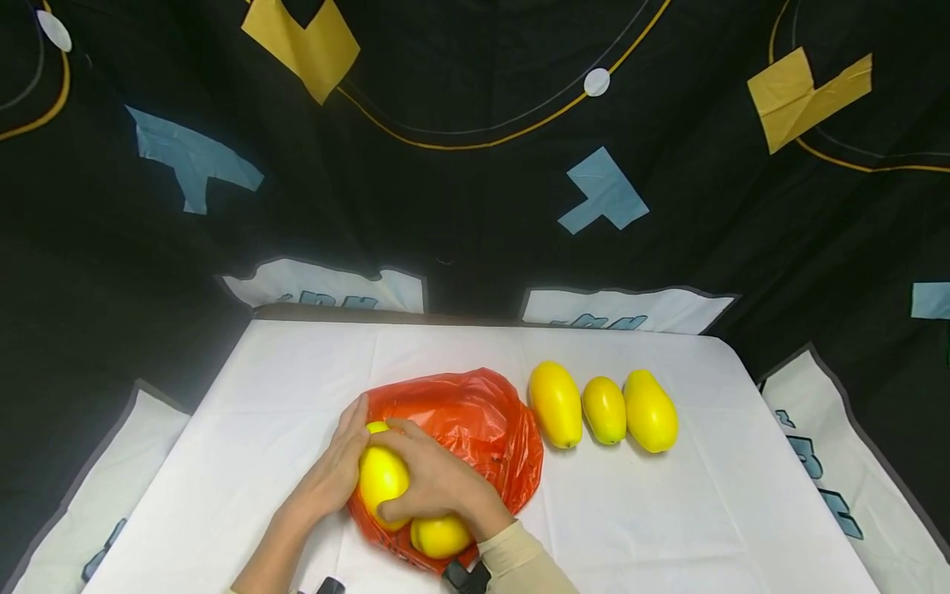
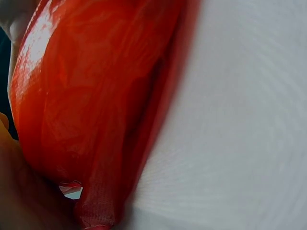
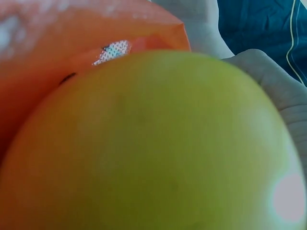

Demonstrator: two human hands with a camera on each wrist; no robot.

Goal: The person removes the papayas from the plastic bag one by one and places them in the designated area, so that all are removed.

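Note:
A red plastic bag lies on the white table with its mouth toward me. My right hand grips a large yellow oblong fruit at the bag's left side, thumb near its lower end and fingers over its top. Against the left side of bag and fruit, my left hand rests with straight fingers. A second yellow fruit sits at the bag's mouth under my right wrist; a yellow fruit fills the right wrist view. In the left wrist view, the red plastic bulges beside the hand.
To the right of the bag stand three yellow fruits in a row: a long one, a smaller one and a pear-shaped one. The white-covered table ends at a dark patterned curtain behind it.

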